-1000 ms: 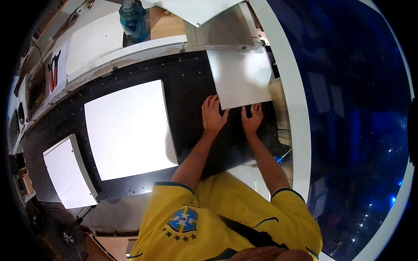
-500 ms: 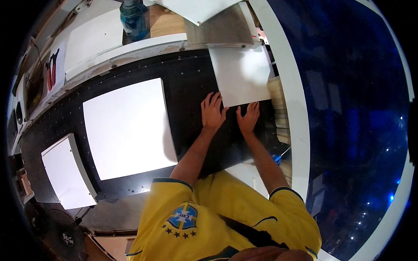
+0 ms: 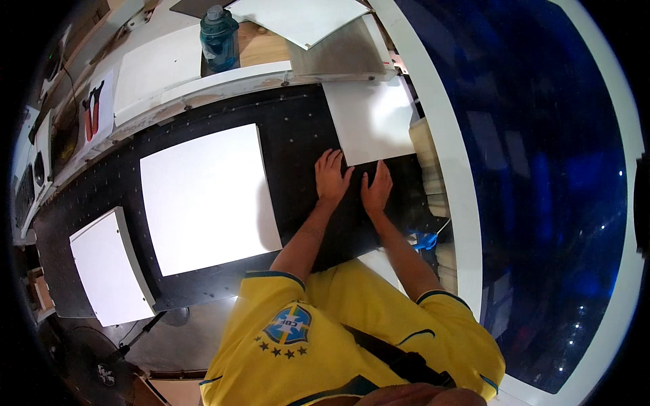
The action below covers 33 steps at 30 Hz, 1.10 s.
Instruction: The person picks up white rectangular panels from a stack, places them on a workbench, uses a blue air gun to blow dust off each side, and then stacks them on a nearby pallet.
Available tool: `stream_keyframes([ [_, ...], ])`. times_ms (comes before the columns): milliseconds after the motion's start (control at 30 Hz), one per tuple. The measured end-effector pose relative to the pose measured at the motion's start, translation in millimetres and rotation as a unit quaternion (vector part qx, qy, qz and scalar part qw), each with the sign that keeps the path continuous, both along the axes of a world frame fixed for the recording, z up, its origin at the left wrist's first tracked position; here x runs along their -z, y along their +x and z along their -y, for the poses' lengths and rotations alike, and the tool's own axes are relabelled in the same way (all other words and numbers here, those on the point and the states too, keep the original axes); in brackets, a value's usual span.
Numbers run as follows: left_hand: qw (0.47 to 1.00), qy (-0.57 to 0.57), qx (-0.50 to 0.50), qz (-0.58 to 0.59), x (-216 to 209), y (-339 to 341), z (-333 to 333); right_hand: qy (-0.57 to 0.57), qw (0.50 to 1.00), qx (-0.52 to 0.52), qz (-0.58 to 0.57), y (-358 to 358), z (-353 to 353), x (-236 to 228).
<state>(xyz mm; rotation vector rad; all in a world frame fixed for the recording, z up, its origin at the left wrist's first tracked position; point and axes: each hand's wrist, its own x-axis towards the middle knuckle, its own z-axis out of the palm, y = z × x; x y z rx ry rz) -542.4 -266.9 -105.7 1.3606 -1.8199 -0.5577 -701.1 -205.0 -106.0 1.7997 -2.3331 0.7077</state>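
Observation:
A white rectangular sheet or thin panel [image 3: 374,128] lies on the black work surface [image 3: 294,135], close to the right-hand rail. At its near left corner rests my left hand [image 3: 331,177], palm down with the fingers stretched forward and the thumb out to the side. My right hand [image 3: 376,189] is beside it, turned partly on edge, its fingertips at the sheet's near edge and its thumb apart. Neither hand has anything in its grasp. Left of my arms lies a larger white panel or stack [image 3: 210,199] with a visible thickness.
Farther left is a smaller white stack or panel [image 3: 112,271]. Red-handled pliers [image 3: 91,111] and a teal bottle [image 3: 219,42] are on the far ledge. Pale blocks [image 3: 428,162] line the right side, near a blue object [image 3: 425,241]. A dark blue glossy surface [image 3: 535,169] lies beyond the white rail.
My right hand has slid left along the sheet's near edge, closer to my left hand, and its fingers have come together. The view has shifted slightly; my left hand stays at the corner.

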Motion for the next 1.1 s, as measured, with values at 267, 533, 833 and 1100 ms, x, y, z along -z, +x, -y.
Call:
stream_keyframes([
  [267, 0.999, -0.015, 0.008, 0.027, -7.0, -3.1, 1.2, 0.052, 0.997, -0.023, -0.05, 1.9, -7.0, 4.5],
  [533, 0.999, -0.049, 0.007, -0.012, -5.9, -12.3, -8.7, 0.055, 0.993, -0.041, 0.092, -23.7, -26.2, 4.2],
  [833, 0.993, -0.078, 0.068, -0.056, -10.0, 20.2, 2.4, -0.021, 0.95, -0.114, 0.292, 49.1, -141.7, -15.1],
  [1100, 0.944, 0.143, 0.24, -0.176, -60.9, 41.8, -182.7, -0.039, 0.852, -0.005, 0.523, 39.6, -285.8, 3.7],
])
